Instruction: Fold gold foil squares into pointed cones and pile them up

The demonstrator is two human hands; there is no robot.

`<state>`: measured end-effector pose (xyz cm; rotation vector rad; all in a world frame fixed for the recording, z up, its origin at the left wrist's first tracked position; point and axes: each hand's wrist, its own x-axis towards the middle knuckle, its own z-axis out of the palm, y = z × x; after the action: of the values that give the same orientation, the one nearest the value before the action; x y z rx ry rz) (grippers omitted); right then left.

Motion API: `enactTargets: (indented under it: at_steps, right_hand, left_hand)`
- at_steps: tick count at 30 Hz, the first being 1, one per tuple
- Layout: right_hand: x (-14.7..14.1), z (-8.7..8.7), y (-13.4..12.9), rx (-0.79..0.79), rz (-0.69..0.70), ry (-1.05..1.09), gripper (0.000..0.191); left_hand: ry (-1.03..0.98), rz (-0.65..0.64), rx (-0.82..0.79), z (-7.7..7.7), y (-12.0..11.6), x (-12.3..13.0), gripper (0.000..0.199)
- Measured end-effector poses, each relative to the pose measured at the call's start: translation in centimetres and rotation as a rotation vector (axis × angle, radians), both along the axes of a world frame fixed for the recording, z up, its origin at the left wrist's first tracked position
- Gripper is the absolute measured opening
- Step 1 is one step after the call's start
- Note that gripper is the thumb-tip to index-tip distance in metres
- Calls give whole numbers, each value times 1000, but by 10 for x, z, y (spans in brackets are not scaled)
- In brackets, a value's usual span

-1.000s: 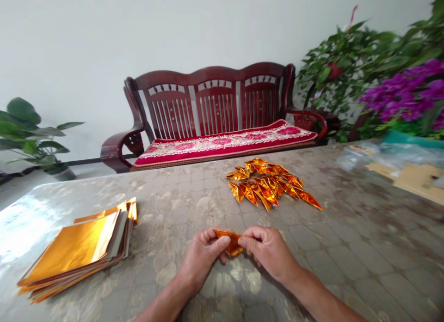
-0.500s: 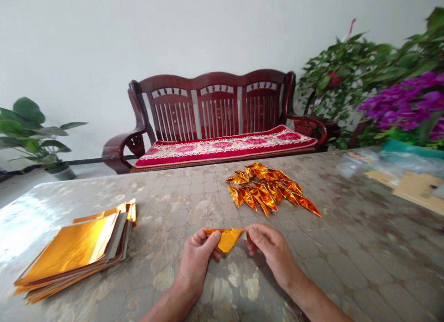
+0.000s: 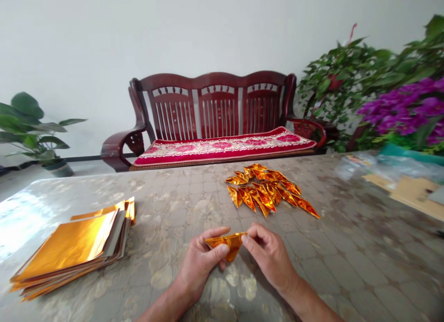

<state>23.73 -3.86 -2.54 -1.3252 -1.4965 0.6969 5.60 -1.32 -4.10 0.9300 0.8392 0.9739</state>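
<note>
A small folded piece of gold foil paper [image 3: 233, 248] is held just above the table, its point facing down. My left hand [image 3: 204, 257] grips it from the left, thumb on the near face and index finger behind the top edge. On the right, my right hand [image 3: 268, 252] pinches the piece's upper right corner between thumb and fingers. Beyond my hands lies a group of several folded gold pieces [image 3: 265, 192]. A stack of flat gold sheets [image 3: 65, 248] rests on the table at the left.
The table [image 3: 180, 211] has a patterned cover. Clear plastic and cardboard [image 3: 412, 192] lie at its right edge. Behind stands a dark red wooden bench [image 3: 218, 107] with a red cloth. Potted plants [image 3: 34, 132] are at the left, purple flowers [image 3: 405, 109] at the right.
The folded piece has tilted and sits slightly nearer to me. My left index finger has extended along its back, and my right hand has shifted left onto its corner.
</note>
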Motion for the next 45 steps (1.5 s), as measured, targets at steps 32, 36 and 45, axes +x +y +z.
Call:
enactTargets:
  at_steps: [32,36,45]
  right_hand:
    - [-5,-7,3,-123,112,457,25]
    - [-2,-7,3,-73,90,335,21]
    - [-2,-2,2,-89,36,164,14]
  left_hand:
    - [187,91,-1,1,4,4,41]
    - [220,94,2,2,3,5,40]
    - [330,93,52,7,1,8,37]
